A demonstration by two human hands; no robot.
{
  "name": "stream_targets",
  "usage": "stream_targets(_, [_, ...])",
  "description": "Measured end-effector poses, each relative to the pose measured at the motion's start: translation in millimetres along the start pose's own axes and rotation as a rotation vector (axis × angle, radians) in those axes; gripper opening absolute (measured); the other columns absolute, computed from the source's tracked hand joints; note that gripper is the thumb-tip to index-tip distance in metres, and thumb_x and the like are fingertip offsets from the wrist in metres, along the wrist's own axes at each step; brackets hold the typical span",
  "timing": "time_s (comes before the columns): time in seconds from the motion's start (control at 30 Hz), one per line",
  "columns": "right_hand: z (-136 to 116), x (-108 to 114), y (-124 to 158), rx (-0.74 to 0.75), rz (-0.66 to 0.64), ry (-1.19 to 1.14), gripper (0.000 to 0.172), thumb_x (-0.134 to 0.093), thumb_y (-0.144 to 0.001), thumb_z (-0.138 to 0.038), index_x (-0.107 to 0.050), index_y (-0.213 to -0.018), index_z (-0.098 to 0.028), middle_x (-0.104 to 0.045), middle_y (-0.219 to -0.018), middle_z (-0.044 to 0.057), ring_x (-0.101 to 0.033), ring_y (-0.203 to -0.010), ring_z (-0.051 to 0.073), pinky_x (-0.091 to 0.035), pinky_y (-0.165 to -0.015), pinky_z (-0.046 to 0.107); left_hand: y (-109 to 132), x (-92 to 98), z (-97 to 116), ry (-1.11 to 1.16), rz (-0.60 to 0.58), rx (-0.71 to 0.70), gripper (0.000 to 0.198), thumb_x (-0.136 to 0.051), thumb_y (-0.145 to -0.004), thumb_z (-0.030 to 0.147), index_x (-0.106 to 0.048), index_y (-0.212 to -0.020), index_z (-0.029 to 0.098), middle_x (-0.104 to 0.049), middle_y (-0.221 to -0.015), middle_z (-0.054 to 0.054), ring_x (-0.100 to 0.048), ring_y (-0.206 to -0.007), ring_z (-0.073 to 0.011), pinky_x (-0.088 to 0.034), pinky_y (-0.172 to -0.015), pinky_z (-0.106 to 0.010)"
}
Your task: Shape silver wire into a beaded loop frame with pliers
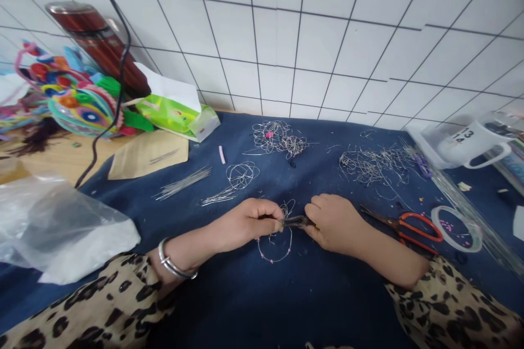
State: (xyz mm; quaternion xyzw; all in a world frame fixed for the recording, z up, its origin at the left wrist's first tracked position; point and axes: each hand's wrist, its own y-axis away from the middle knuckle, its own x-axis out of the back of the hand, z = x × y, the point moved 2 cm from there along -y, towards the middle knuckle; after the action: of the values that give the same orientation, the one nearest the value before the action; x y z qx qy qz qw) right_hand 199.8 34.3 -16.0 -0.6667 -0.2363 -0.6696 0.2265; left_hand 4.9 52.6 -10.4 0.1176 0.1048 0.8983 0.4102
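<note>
Pinched between thumb and fingers of my left hand is a thin wire loop with small pink beads spaced along it. The loop hangs below the fingertips, and fine wire curls stick up just above them. My right hand is closed round a small pair of pliers, whose dark jaws point left and meet the wire at my left fingertips. Whether the jaws are closed on the wire is too small to tell. Most of the pliers' handles are hidden in my right palm.
Red-handled scissors and a round dish of pink beads lie at the right. Behind my hands are tangled wire heaps, wire bundles and a coil. A plastic bag lies left; a white mug stands right.
</note>
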Motion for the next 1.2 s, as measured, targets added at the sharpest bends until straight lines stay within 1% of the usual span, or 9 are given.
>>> stream_targets(0.13, [0,0,0,0.026,-0.023,-0.003,0.026,-0.040,-0.085,-0.039,-0.051,-0.077,-0.018,-0.053,-0.076,0.004,-0.046,-0.071,0.017,-0.028,-0.063,0.030,0,-0.1,-2,0.019,-0.022,0.007,0.012,-0.046,-0.080,0.019,-0.057,-0.076,0.014,-0.039,-0.058,0.005,-0.033,-0.051,-0.0072,-0.028,-0.048,-0.020])
stream_targets(0.27, [1,1,-1,0.020,-0.039,0.008,0.025,-0.041,-0.085,-0.039,-0.051,-0.077,-0.017,-0.053,-0.076,0.005,-0.046,-0.072,0.017,-0.027,-0.062,0.030,0,0.2,-2,0.007,-0.028,0.008,0.013,-0.045,-0.081,0.018,-0.057,-0.077,0.014,-0.040,-0.058,0.005,-0.034,-0.052,-0.0077,-0.029,-0.049,-0.020])
stream_targets(0.4, [0,2,0,0.015,-0.032,0.034,0.024,-0.041,-0.084,-0.038,-0.050,-0.077,-0.017,-0.053,-0.077,0.006,-0.046,-0.072,0.018,-0.026,-0.061,0.030,0,0.5,1,-0.016,-0.027,0.014,0.013,-0.045,-0.080,0.019,-0.058,-0.078,0.014,-0.043,-0.060,0.004,-0.037,-0.054,-0.0083,-0.031,-0.050,-0.020])
stream_targets(0.7, [-1,2,-1,0.012,-0.027,0.071,0.021,-0.043,-0.082,-0.036,-0.050,-0.077,-0.017,-0.053,-0.076,0.006,-0.046,-0.072,0.019,-0.026,-0.061,0.030,1,0.6,2,-0.053,-0.016,0.051,0.015,-0.045,-0.079,0.020,-0.058,-0.077,0.014,-0.044,-0.061,0.004,-0.037,-0.054,-0.0083,-0.031,-0.050,-0.020])
stream_targets(0.93, [-1,-4,0,0.009,-0.024,0.069,0.021,-0.042,-0.082,-0.036,-0.049,-0.077,-0.017,-0.053,-0.076,0.006,-0.047,-0.071,0.019,-0.025,-0.060,0.030,0,1.8,0,-0.038,-0.023,0.063,0.015,-0.044,-0.079,0.019,-0.058,-0.076,0.014,-0.042,-0.059,0.004,-0.036,-0.053,-0.0085,-0.030,-0.049,-0.020])
stream_targets(1.2, [-2,-9,-2,-0.006,-0.026,0.063,0.021,-0.041,-0.083,-0.036,-0.049,-0.077,-0.017,-0.054,-0.076,0.006,-0.047,-0.069,0.018,-0.026,-0.058,0.029,-1,2.0,1,0.016,0.010,0.082,0.014,-0.046,-0.075,0.019,-0.059,-0.073,0.015,-0.044,-0.059,0.004,-0.037,-0.052,-0.0087,-0.031,-0.048,-0.020])
